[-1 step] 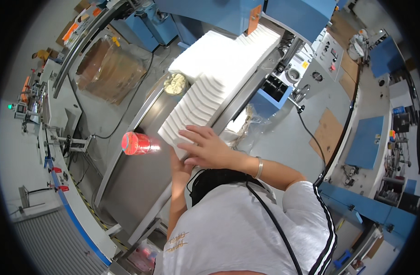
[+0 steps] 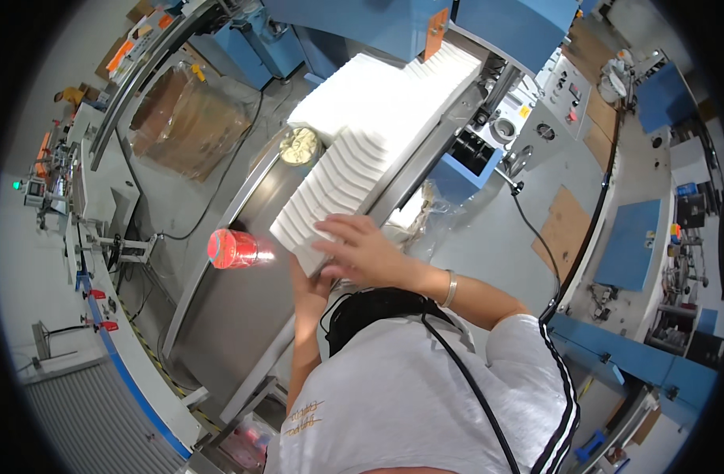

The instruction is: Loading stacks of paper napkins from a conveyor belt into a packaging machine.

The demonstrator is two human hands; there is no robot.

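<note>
A long row of stacked white sheets (image 2: 330, 186) in wavy layers lies on the metal table, its near end toward me. My right hand (image 2: 366, 253) rests over that near end with its fingers spread, touching the top edges. Against the near end face is my left hand (image 2: 308, 291), upright, its fingers mostly hidden by the sheets and my right hand. Left of the stack a red roll (image 2: 234, 249) in shiny wrap lies on the table. A round container with pale yellow, crumpled contents (image 2: 300, 148) stands beside the stack, farther off.
The metal table (image 2: 228, 332) has a raised curved rim on its left. A blue machine (image 2: 354, 28) with an orange plate (image 2: 435, 33) stands at the far end. To the right are a handwheel (image 2: 520, 160), clear plastic wrap (image 2: 441, 225) and cardboard (image 2: 563, 235) on the floor.
My right hand has shifted very slightly to the right along the stack's near end. Otherwise the scene looks the same.
</note>
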